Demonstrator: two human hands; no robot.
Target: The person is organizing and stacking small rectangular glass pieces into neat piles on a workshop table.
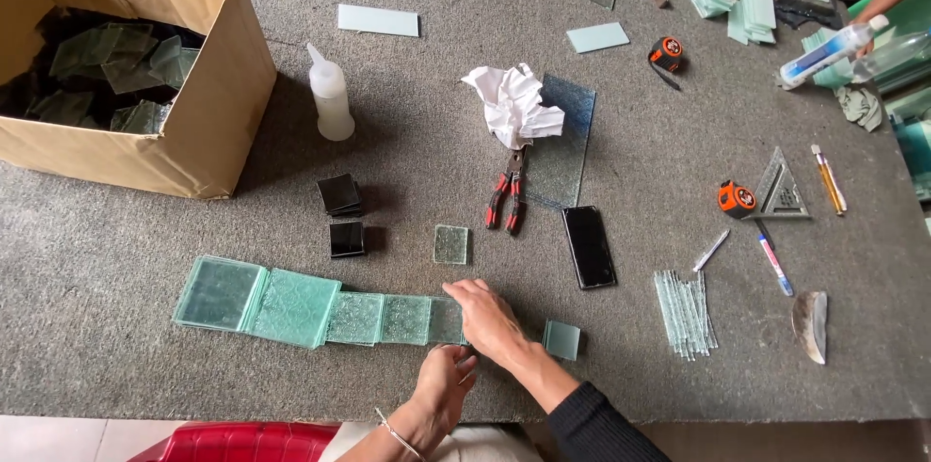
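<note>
My right hand [488, 315] lies flat and open on the end of the row of glass squares [315, 309] on the table [116, 258], pressing it so it stays lined up. My left hand [444, 386] curls at the table edge, maybe pinching a small piece; I cannot tell.

I count five textured glass squares [320, 307] in the row under my hands near the table's [116, 249] front edge, one loose small glass square [451, 244], two black tile stacks [341, 212], two orange tape measures [735, 198], one pair of red pliers [508, 192], one squeeze bottle [330, 95], and one cardboard box [145, 132].
</note>
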